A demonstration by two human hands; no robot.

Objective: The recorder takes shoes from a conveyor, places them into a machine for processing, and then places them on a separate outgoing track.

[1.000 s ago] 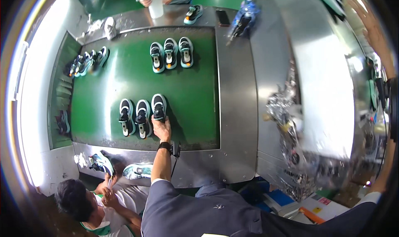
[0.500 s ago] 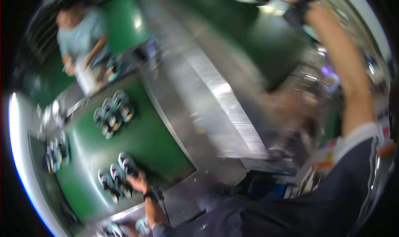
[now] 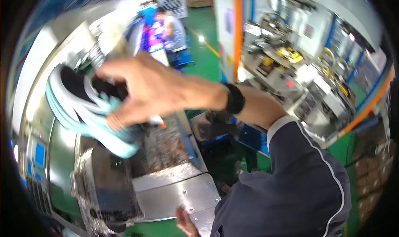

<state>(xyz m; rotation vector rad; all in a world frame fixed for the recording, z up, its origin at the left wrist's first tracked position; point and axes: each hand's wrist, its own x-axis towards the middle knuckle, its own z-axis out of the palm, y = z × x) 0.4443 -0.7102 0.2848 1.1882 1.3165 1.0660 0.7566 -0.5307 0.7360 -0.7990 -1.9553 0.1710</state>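
Note:
A sneaker in white and pale aqua, with a dark inside, is held up at the left of the view. My right hand grips it near its opening, thumb along the side and fingers at the top. A black band circles the right wrist. Lower down, at the edge of a bare metal plate, my left hand shows only in part. Its fingers look stretched out, with nothing visible in them.
A dark boxy unit wrapped in clear plastic stands below the sneaker. Left of it runs a green belt. A person sits at a brightly lit line further off. Machinery with yellow parts fills the right, behind an orange-edged post.
The view has swung from the belt with several sneakers toward the machinery. My left hand has left a sneaker on the belt; my right hand now holds a sneaker up at the left.

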